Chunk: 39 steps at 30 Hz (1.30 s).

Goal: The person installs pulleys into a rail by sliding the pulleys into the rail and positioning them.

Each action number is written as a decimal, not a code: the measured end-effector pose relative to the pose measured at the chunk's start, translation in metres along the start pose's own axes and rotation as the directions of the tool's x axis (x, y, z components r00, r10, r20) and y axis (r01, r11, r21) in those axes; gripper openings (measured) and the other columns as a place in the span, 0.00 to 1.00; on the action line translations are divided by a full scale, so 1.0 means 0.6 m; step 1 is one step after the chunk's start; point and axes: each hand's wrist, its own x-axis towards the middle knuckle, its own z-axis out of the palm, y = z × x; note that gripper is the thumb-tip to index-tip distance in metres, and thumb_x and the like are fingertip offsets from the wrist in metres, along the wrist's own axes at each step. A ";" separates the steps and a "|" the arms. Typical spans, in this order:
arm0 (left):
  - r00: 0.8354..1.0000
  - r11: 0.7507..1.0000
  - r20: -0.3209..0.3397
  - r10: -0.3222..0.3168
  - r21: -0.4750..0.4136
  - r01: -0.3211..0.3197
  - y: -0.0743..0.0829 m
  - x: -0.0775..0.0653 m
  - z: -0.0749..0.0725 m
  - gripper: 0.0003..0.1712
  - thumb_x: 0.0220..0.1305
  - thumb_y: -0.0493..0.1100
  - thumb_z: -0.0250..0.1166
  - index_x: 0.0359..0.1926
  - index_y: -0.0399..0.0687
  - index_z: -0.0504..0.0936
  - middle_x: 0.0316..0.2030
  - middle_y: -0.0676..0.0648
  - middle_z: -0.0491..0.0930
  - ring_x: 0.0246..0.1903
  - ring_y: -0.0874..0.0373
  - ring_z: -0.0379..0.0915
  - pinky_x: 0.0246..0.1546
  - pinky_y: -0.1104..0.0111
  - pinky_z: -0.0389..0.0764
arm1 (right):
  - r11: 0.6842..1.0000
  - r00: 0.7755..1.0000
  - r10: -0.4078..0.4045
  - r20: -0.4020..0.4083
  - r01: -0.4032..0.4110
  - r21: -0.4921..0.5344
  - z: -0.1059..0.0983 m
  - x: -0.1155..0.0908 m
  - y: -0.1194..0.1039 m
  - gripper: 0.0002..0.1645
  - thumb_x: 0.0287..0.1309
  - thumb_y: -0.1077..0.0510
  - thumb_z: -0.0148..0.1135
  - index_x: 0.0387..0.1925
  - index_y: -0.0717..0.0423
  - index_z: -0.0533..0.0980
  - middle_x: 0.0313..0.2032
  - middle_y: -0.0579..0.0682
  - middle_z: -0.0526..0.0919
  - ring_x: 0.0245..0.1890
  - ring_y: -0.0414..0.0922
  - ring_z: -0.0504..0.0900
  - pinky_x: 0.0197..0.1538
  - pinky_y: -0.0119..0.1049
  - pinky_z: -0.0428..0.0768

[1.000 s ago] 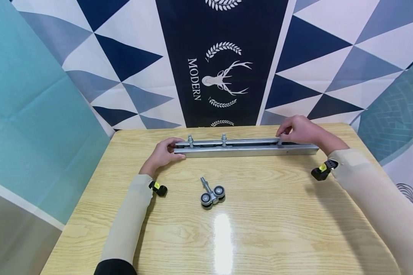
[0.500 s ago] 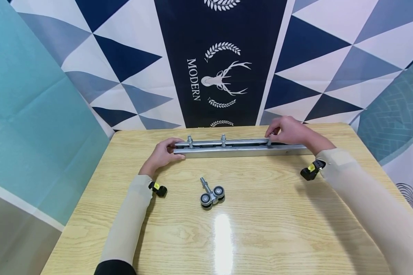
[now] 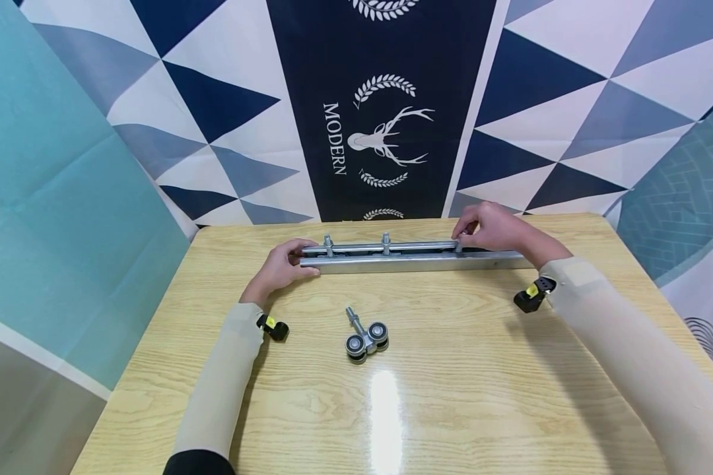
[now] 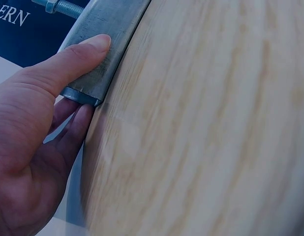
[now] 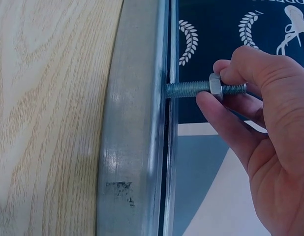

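Note:
A metal rail point(image 3: 416, 264) with a slot along its top lies across the far part of the table. My left hand point(image 3: 278, 267) grips its left end, thumb on the near side face and fingers round the far side, as the left wrist view also shows. Two threaded bolts point(image 3: 386, 243) with nuts stand up from the slot nearer the left. Farther right, my right hand point(image 3: 492, 229) pinches a third bolt point(image 5: 189, 90) at its nut point(image 5: 216, 87). Whatever carries these bolts inside the rail is hidden. A roller trolley point(image 3: 367, 336) with several wheels and a bolt stem lies in front of the rail.
The wooden table point(image 3: 463, 382) bears the rail and the loose trolley. Just behind its far edge hangs a patterned cloth point(image 3: 386, 112). A teal panel point(image 3: 89, 185) stands along the left side.
My right hand has slid left along the rail, taking the pinched bolt with it, and slowed lately. My left hand, the rail, the other two bolts and the loose trolley have stayed put.

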 end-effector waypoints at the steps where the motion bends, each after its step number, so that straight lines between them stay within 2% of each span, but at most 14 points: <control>1: 1.000 1.000 0.001 -0.001 0.000 0.001 0.000 0.000 0.001 0.35 0.48 0.51 0.80 0.59 0.57 0.80 0.50 0.44 0.80 0.43 0.49 0.72 0.46 0.58 0.74 | 1.000 1.000 0.005 0.003 -0.005 0.000 0.000 0.000 0.001 0.09 0.54 0.65 0.65 0.30 0.50 0.88 0.33 0.48 0.84 0.33 0.44 0.78 0.39 0.40 0.78; 24: 1.000 1.000 -0.003 0.008 -0.003 -0.008 0.000 0.001 0.001 0.36 0.49 0.49 0.80 0.61 0.55 0.79 0.52 0.42 0.80 0.44 0.49 0.73 0.47 0.59 0.74 | 1.000 1.000 -0.005 0.009 0.004 0.022 0.006 0.010 -0.008 0.08 0.53 0.65 0.66 0.32 0.52 0.89 0.34 0.49 0.85 0.34 0.44 0.79 0.39 0.41 0.78; 31: 1.000 1.000 0.003 -0.012 -0.010 0.012 0.001 0.000 0.001 0.36 0.48 0.50 0.80 0.60 0.57 0.80 0.51 0.43 0.80 0.43 0.49 0.73 0.47 0.59 0.74 | 1.000 1.000 -0.011 0.001 0.011 0.014 0.009 0.010 -0.011 0.08 0.54 0.65 0.66 0.31 0.52 0.89 0.34 0.48 0.86 0.33 0.44 0.79 0.37 0.39 0.78; 39: 1.000 1.000 -0.003 0.009 0.011 -0.009 -0.001 0.002 0.000 0.36 0.49 0.51 0.80 0.60 0.56 0.79 0.50 0.43 0.80 0.43 0.49 0.72 0.46 0.58 0.74 | 0.999 0.999 -0.041 0.018 0.040 0.030 0.012 0.018 -0.016 0.09 0.54 0.66 0.65 0.32 0.54 0.88 0.34 0.50 0.85 0.34 0.44 0.80 0.41 0.43 0.78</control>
